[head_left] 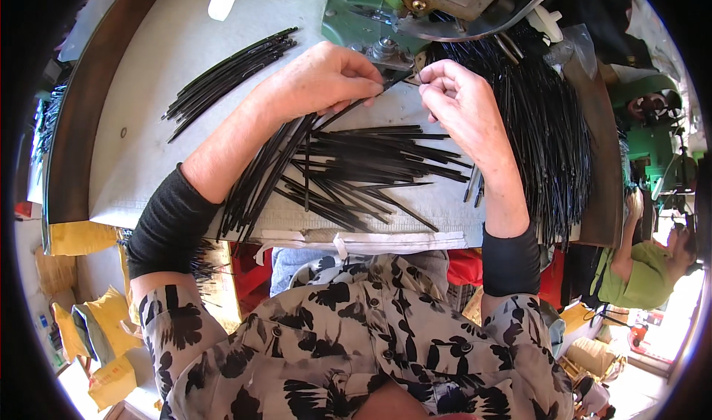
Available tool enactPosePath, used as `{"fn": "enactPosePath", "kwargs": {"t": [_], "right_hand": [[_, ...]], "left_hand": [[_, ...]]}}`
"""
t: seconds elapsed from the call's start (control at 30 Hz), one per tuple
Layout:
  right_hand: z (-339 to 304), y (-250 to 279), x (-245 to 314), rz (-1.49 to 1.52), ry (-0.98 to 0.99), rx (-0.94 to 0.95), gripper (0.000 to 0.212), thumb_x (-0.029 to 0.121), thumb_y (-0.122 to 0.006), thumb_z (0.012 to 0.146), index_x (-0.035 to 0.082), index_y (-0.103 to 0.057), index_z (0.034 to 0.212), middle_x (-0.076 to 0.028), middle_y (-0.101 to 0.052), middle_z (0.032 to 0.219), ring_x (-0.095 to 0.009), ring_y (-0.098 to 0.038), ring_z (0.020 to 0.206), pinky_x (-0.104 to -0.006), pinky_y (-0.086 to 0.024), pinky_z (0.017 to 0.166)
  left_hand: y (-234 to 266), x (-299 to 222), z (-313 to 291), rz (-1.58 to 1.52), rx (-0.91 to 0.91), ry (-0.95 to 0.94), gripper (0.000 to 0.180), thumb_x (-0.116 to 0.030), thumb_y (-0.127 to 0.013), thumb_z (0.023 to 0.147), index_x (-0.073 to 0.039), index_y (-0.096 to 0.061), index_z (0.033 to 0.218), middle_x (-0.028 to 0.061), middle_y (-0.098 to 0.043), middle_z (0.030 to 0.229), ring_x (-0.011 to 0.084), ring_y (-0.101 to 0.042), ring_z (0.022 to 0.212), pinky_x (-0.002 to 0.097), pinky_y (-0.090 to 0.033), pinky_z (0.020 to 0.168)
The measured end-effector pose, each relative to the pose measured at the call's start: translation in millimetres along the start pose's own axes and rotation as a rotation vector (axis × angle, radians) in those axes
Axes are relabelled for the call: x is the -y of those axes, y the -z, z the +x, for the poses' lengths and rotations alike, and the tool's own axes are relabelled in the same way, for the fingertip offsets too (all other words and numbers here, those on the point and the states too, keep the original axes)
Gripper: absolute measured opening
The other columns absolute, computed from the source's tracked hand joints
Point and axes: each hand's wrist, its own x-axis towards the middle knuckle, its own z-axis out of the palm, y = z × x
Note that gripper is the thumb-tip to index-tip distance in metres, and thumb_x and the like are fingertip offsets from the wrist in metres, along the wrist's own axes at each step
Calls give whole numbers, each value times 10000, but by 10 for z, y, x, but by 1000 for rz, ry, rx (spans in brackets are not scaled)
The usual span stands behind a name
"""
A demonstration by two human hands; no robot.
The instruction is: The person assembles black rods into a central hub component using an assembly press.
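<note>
My left hand [334, 83] is closed in a pinch around a thin black rod [343, 113], just in front of a green machine [345, 16]. The rod slants up to the right, toward the small metal fitting [385, 47] at the machine's base. To the right of that fitting, my right hand [463, 108] has its thumb and fingertips pressed together; what they hold is too fine to make out. Below both hands, loose black rods [371, 153] lie across the worktable [141, 160], and a slanting bundle of rods [259, 179] reaches its front edge.
A smaller rod bundle [230, 75] lies at the left of the table. A thick heap of black rods [545, 131] hangs over the right side. Dark raised borders [74, 123] edge the table. At far right a person in green [638, 275] sits near another green machine [653, 142].
</note>
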Motion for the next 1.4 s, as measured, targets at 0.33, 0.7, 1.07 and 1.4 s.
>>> {"fn": "enactPosePath", "kwargs": {"t": [0.33, 0.7, 1.07, 1.4], "right_hand": [[-13, 14, 17, 189, -111, 54, 202, 56, -549, 812, -71, -577, 966, -43, -597, 716, -85, -540, 584, -230, -464, 537], [-9, -19, 14, 259, -184, 111, 214, 60, -553, 814, -73, -567, 981, -58, -605, 735, -88, -547, 590, -222, -462, 536], [-4, -21, -2, 469, -222, 161, 207, 139, -560, 853, -14, -582, 990, -17, -574, 703, -55, -514, 568, -185, -418, 482], [-16, 3, 28, 511, -220, 163, 225, 156, -556, 857, -21, -588, 993, -21, -573, 701, -62, -508, 530, -187, -411, 462]], "left_hand": [[64, -83, -52, 2, 78, -114, 259, -138, -538, 885, 2, -617, 1088, -16, -588, 694, 13, -465, 503, 163, -365, 423], [110, -76, -149, -108, 124, -29, 265, -116, -636, 822, 28, -650, 1044, 15, -618, 730, 52, -544, 590, 183, -461, 486], [157, 53, -92, 312, -55, -85, 276, -174, -688, 766, 18, -678, 964, 50, -641, 703, 88, -561, 568, 239, -476, 539], [187, -31, -127, 242, -67, 28, 269, -165, -671, 769, -3, -684, 983, 19, -623, 665, 45, -516, 503, 205, -427, 444]]}}
